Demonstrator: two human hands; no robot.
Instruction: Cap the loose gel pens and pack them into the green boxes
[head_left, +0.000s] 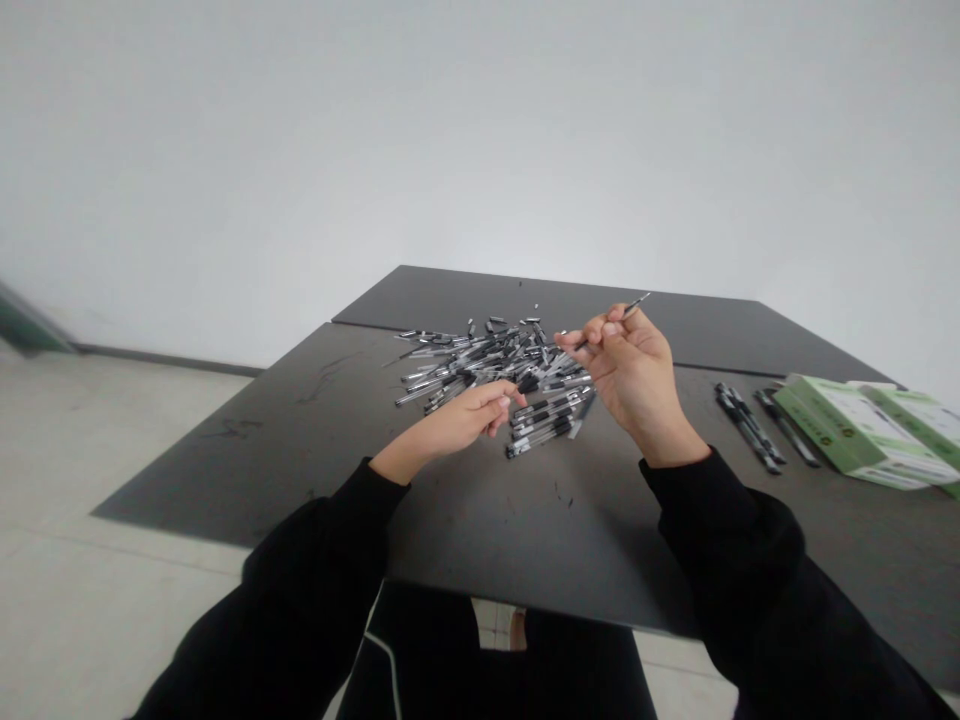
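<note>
My right hand (626,360) is raised above the table, its fingers closed around a thin pen refill (637,301) whose narrow end points up and to the right. Lower down, my left hand (472,410) sits at the front of a heap of pen parts (480,355), its fingers curled and the thumb near the index fingertip. Whether anything is pinched there cannot be made out. Just right of the left fingertips lies a row of several clear pens (544,425) with black grips, side by side. The heap mixes clear barrels, black caps and thin refills.
Green-and-white boxes (847,430) lie at the table's right side. Beside them are several black pens (750,425). The dark table (465,540) shows ink marks and has a seam behind the heap. A pale wall (480,130) stands behind it.
</note>
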